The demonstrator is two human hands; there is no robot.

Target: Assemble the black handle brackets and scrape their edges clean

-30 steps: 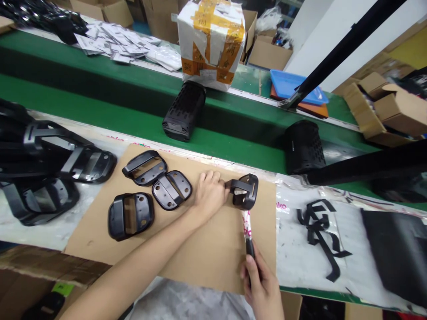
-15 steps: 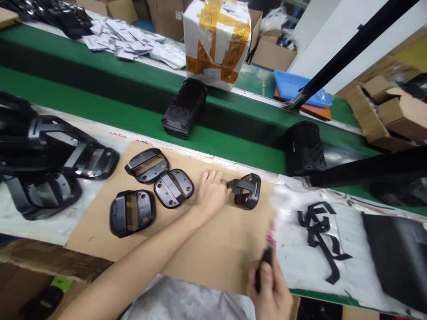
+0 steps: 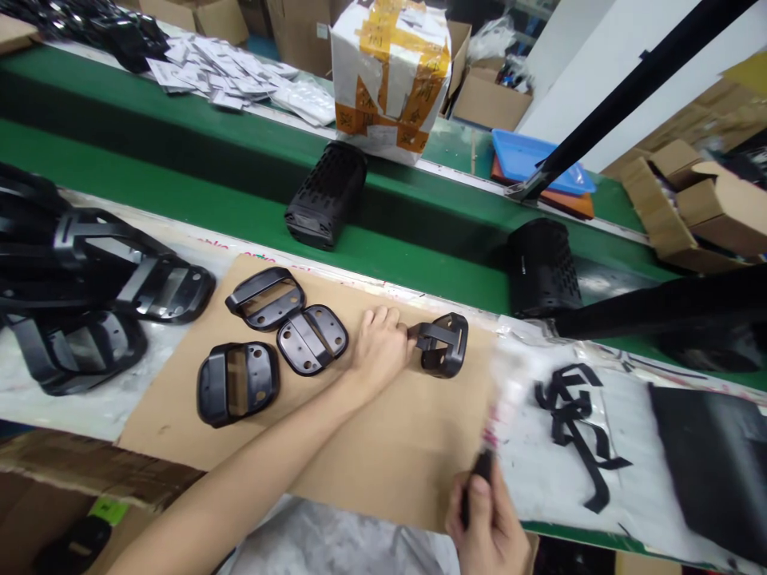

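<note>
My left hand (image 3: 383, 347) presses on the brown cardboard sheet (image 3: 383, 447), its fingers curled around the near end of a black plastic bracket (image 3: 444, 345). The bracket stands out to the right of the hand, with a loop-like opening in it. Low on the right, my right hand (image 3: 488, 519) is closed around the black handle of a tool (image 3: 478, 479). The tool's far part is smeared by motion, with whitish and pink tones, so its kind is unclear. Left of my left hand lie more black brackets (image 3: 312, 339) (image 3: 238, 383) of similar shape.
More black parts (image 3: 161, 287) are piled at the left. Black strips (image 3: 578, 423) and a black sheet (image 3: 707, 463) lie at the right. Beyond runs a green conveyor (image 3: 413, 247) bearing perforated black housings (image 3: 328, 194) (image 3: 544, 267). A taped box (image 3: 389, 80) stands behind it.
The perforated black housings on the conveyor have shifted slightly left. My right hand and its tool have moved a little to the right. My left hand and the bracket stay put.
</note>
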